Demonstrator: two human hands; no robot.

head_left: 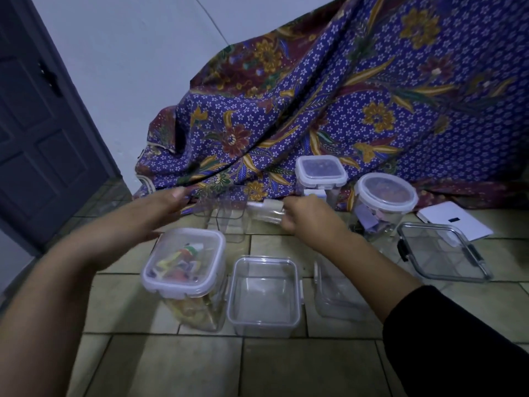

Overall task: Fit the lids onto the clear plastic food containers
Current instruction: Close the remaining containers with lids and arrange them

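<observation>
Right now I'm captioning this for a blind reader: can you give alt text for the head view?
A person's right hand holds a clear lid beside an open clear container on a tiled floor, the left hand at its other side. Lidded containers stand around, before a patterned cloth.

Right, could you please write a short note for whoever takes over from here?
Left hand: open, beside the tall clear container, which looks unlidded.
Right hand: grips a clear lid by that container's rim.
Done: lids sit on the colourful-filled container, small square container and round jar.
Left: fit this lid; whether the front square container has a lid is unclear.
</observation>
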